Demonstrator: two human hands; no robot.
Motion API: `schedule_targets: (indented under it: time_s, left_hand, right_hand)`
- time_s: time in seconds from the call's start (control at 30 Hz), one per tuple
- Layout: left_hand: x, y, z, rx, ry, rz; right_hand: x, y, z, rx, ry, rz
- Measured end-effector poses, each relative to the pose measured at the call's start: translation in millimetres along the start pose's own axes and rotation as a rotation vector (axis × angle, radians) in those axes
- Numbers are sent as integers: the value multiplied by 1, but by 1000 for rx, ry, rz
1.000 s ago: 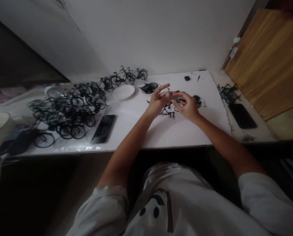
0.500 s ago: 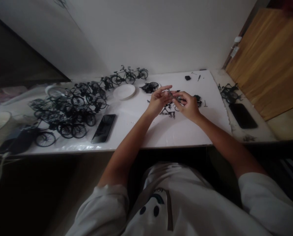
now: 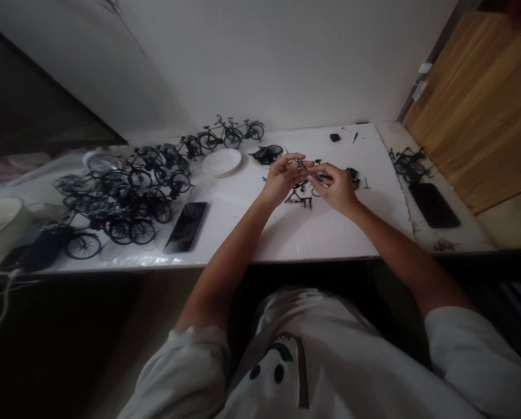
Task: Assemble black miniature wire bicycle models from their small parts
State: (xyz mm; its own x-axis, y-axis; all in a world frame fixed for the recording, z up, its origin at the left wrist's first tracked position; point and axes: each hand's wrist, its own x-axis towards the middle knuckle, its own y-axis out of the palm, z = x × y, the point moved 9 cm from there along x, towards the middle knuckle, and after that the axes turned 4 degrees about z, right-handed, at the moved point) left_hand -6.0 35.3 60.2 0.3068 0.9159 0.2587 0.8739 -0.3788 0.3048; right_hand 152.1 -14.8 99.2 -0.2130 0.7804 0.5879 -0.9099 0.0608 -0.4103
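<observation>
My left hand [image 3: 281, 178] is closed, pinching a small dark metallic bicycle part [image 3: 301, 165] between thumb and fingers. My right hand [image 3: 339, 187] meets it from the right, fingers closed on a thin dark piece [image 3: 323, 176] whose kind I cannot make out. Both hands are held together over the white board. Beneath them lies a black miniature bicycle frame [image 3: 302, 202], partly covered by the fingers. More dark parts [image 3: 353, 177] show just behind my right hand, with a small T-shaped piece [image 3: 366, 184] beside them.
Many black miniature bicycles [image 3: 124, 192] crowd the left side. A white plate [image 3: 222, 162] stands near a pile of dark wheels [image 3: 266, 153]. One phone [image 3: 185, 227] lies left of my arms, another dark phone [image 3: 433, 205] at the right. A small black block [image 3: 334, 138] is at the back.
Both hands stay in nearly the same place, with only slight finger movement around the small part. The whole view has shifted very slightly.
</observation>
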Motion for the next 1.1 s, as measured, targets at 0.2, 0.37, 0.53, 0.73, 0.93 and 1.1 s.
schedule_targets:
  time_s: [0.2,0.37,0.53,0.73,0.93,1.1]
  left_hand:
    - [0,0,0,-31,11,23]
    - [0,1,1,-34,-6,35]
    - [1,4,0,-47,3,68]
    - [2,7,2,-19,21,97]
    - [2,2,8,34,8,97]
    - [1,2,8,66,-11,93]
  right_hand:
    - [0,1,-2,-6,14,3]
    - [0,0,-2,-20,38,8]
    - [0,-1,-4,-17,39,-8]
    - [2,-1,-13,84,78,-46]
    - [2,1,-18,165,127,-52]
    - [5,3,-29,207,181,-26]
